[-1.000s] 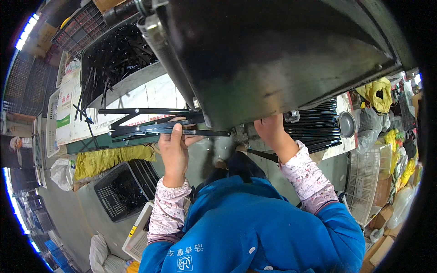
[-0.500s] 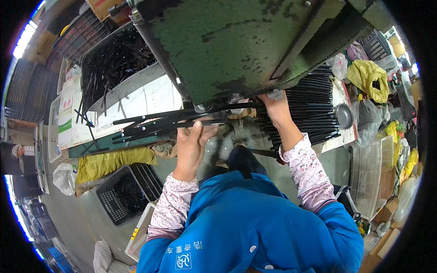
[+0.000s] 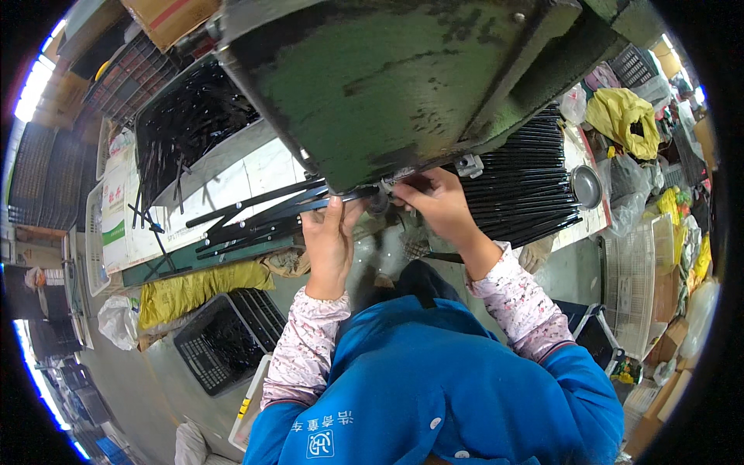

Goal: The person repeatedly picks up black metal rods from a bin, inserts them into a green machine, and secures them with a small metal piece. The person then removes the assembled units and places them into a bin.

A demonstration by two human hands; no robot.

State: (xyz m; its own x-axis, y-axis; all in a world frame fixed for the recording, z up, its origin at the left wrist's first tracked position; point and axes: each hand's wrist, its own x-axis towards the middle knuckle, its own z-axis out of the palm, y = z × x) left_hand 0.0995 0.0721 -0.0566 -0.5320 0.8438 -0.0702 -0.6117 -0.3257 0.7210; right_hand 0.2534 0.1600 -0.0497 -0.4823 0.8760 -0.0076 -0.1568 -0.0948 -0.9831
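My left hand (image 3: 329, 236) grips a flat black bar (image 3: 314, 204) between thumb and fingers, just below the lower edge of a green machine (image 3: 372, 101). Its far end runs in under that edge. My right hand (image 3: 440, 208) is closed in a pinch beside the bar's end, at the machine's underside; what the fingertips hold is hidden. Left of my left hand, several linked black bars with shiny rivets (image 3: 246, 221) stick out over the bench. Close to my right hand lies a dense row of black rods (image 3: 519, 182).
A round metal dish (image 3: 586, 187) sits at the rods' right end. A bin of loose black strips (image 3: 194, 116) stands at the far left. Yellow sacking (image 3: 205, 294) and a black crate (image 3: 221, 345) are below the bench; a white plastic crate (image 3: 637, 287) stands at right.
My right hand has moved left, from beside the rod row to the machine's lower edge near my left hand. My left hand has risen slightly with the bar. The view has shifted a little.
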